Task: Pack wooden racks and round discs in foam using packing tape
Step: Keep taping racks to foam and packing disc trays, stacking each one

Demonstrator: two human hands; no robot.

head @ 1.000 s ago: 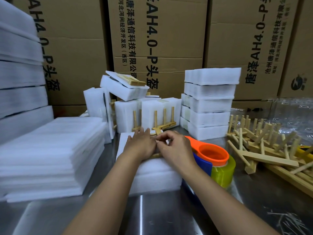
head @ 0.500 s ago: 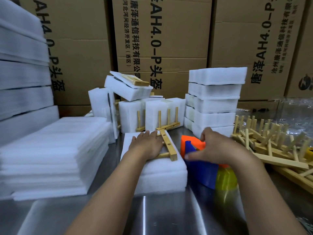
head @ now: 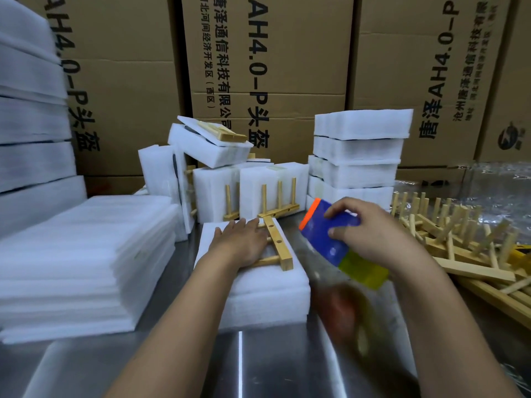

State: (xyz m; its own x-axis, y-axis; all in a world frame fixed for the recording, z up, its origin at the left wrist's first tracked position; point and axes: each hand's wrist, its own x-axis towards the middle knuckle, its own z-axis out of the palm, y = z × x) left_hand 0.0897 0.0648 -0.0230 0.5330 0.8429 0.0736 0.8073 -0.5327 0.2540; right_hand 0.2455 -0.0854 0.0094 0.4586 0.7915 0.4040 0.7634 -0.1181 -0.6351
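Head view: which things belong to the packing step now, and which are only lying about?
In use: left hand pressing the wooden rack on the foam block; right hand gripping the tape dispenser.
Lying about: loose rack pile, foam sheet stack, wrapped foam packs, cardboard boxes.

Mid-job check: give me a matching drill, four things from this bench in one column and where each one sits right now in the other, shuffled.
Things
1. tape dispenser
2. rack on the foam block
3. loose racks
4. foam sheets

Places
A. piled at the right of the table
B. stacked flat at the left
C. gripped in the right hand
D. under the flat left hand

Pairs: 1-C, 2-D, 3-A, 4-B
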